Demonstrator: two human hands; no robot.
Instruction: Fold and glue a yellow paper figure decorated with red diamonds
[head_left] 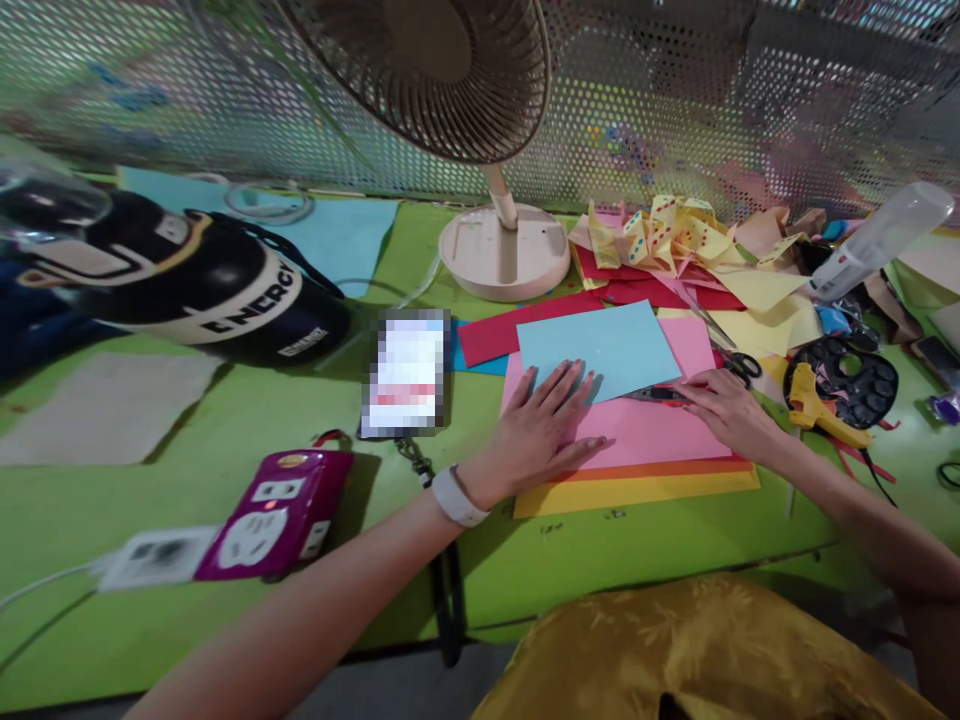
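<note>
My left hand [544,425] lies flat with its fingers spread, pressing on the lower left of a light blue paper sheet [600,345] and the pink paper [637,440] beneath it. At the lower right edge of the blue sheet, my right hand [727,405] is closed on a slim red and dark grey tool [656,394], which lies along that edge. The fingers partly cover the tool, so its exact kind is unclear. Under the pink paper, orange and yellow sheets [637,495] stick out toward me. A dark red paper strip [525,328] shows behind the blue sheet.
A fan [506,250] stands behind the papers. Left are a phone [406,372], a purple power adapter [281,510] and a large black bottle [247,280]. Right are scissors [739,368], a yellow glue gun [821,410], a black palette [862,375] and paper scraps [667,230].
</note>
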